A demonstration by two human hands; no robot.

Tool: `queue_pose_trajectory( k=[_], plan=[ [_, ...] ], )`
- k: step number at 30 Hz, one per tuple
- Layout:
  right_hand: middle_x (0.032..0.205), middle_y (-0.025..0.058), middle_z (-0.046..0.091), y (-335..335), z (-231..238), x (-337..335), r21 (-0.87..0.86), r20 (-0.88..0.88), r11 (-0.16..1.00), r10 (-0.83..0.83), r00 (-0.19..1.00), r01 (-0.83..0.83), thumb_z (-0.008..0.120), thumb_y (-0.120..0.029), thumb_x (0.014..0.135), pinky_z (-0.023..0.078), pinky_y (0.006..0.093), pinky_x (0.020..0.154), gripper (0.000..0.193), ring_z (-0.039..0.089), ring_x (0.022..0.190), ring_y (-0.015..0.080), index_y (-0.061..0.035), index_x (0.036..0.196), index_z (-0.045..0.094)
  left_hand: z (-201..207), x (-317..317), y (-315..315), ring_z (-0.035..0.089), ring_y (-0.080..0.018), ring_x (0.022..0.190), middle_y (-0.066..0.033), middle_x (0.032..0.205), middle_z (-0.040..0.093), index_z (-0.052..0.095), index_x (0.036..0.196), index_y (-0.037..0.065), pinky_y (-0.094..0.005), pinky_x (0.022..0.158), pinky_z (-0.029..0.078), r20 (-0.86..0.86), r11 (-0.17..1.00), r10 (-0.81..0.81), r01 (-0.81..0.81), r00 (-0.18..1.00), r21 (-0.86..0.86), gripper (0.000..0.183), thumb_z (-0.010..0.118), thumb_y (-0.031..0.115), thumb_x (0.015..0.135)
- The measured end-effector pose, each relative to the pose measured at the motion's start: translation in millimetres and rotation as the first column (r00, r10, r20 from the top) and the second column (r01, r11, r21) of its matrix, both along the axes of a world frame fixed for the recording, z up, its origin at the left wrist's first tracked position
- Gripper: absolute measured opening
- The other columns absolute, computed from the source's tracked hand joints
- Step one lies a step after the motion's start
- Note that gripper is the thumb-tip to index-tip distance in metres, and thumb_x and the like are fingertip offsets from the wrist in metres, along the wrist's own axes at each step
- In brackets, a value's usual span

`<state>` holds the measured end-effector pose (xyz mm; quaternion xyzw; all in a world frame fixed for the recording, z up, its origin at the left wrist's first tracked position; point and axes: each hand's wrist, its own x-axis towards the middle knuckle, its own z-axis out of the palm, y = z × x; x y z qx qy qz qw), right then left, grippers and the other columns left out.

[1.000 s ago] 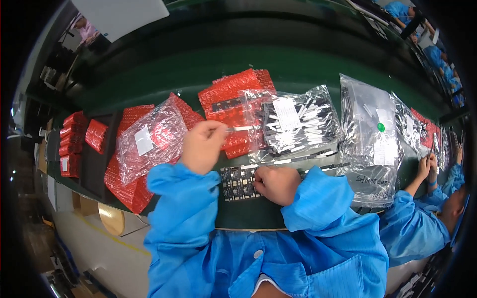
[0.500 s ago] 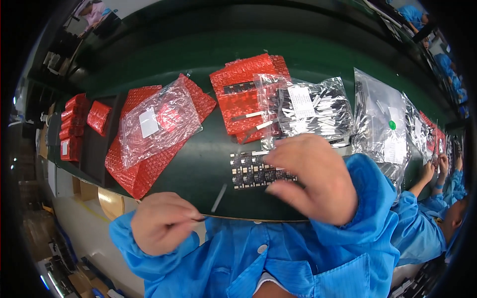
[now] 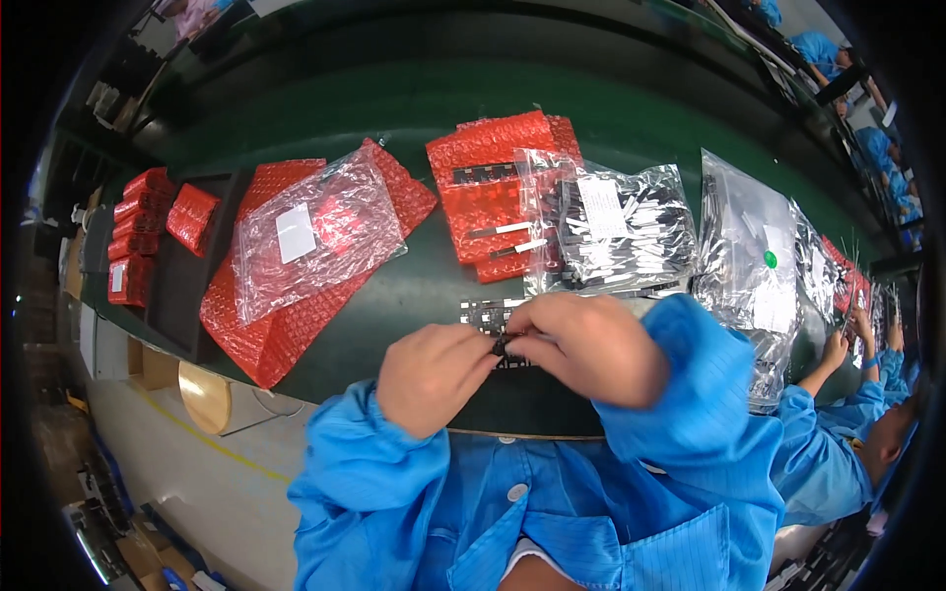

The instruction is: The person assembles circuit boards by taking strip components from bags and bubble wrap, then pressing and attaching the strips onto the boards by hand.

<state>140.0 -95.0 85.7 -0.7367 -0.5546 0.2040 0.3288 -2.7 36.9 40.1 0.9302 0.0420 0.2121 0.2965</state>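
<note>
My left hand (image 3: 434,379) and my right hand (image 3: 591,345) meet above the near part of the green table, with the fingertips of both pinched together. Between them is a small dark piece (image 3: 501,345), too small to name. Beneath the fingers lies a panel of small black circuit boards (image 3: 481,313), largely covered by my right hand. Just behind it, red bubble wrap (image 3: 463,212) carries a dark board strip (image 3: 485,173) and a few black-and-white strips (image 3: 501,230). A clear bag full of black-and-white strips (image 3: 631,231) overlaps the wrap's right side.
To the left are more red bubble wrap (image 3: 261,345) under a clear plastic bag (image 3: 320,234), and a dark tray (image 3: 182,305) with red-wrapped packs (image 3: 135,227). On the right stand large clear bags (image 3: 744,236). A co-worker in a blue sleeve (image 3: 823,448) works close by.
My left hand has moved right and forward from the table edge to meet my right hand. The pale strip near the edge no longer shows. My right hand has shifted slightly left.
</note>
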Motion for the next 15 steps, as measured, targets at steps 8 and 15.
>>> queue_pose_trajectory(
  k=[8,15],
  plan=[
    [0.069,0.0102,0.062,0.2,-66.8,5.1,-0.345,-0.047,0.926,-0.178,0.983,0.152,0.062,-0.028,0.075,0.047,0.0368,0.057,0.019,0.061,0.064,0.0266,-0.0091,0.075,0.064,-51.5,11.4,-4.7,0.055,-0.0213,0.076,-0.0038,0.084,0.057,0.060,0.078,0.006,-0.0332,0.065,0.046,0.031,0.992,-0.071,0.067,0.997,0.108,0.017,0.067,0.010,0.064],
    [0.068,0.0104,0.062,2.5,-70.2,-0.4,-0.344,0.053,0.919,-0.185,0.981,0.192,0.063,-0.030,0.075,0.048,0.0342,0.058,0.021,0.061,0.063,0.0257,-0.0085,0.075,0.065,-52.2,10.6,-3.9,0.055,-0.0214,0.076,-0.0035,0.085,0.056,0.059,0.077,0.006,-0.0332,0.065,0.046,0.012,0.992,-0.070,0.068,0.997,0.103,0.017,0.068,0.010,0.064]
  ],
)
